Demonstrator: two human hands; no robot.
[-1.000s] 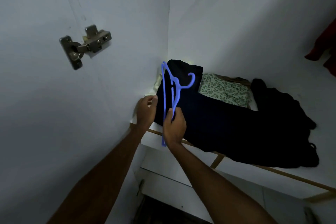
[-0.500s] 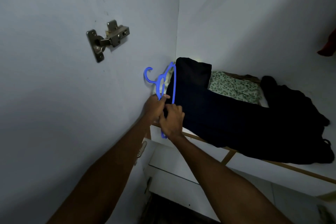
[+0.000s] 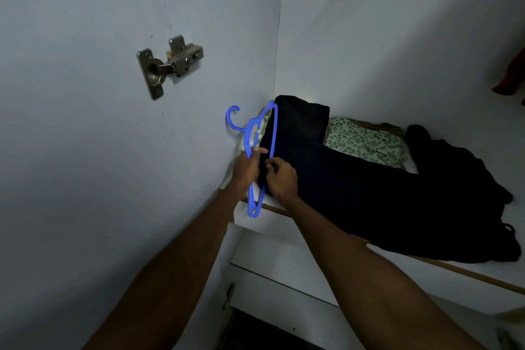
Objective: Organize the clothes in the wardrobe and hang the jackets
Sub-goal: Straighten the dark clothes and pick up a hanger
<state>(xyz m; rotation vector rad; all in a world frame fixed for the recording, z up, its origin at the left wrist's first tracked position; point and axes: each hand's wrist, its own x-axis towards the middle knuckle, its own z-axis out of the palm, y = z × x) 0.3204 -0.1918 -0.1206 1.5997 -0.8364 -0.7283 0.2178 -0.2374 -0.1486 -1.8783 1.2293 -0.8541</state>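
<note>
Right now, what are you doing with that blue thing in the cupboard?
A person is working at a wardrobe shelf. The left hand holds a blue hanger, and the right hand pinches the edge of a dark garment lying on the shelf, right at the hanger. The hanger's hook points left toward the wardrobe's side wall. The garment is not hung yet. A green leafy cloth lies behind it.
</note>
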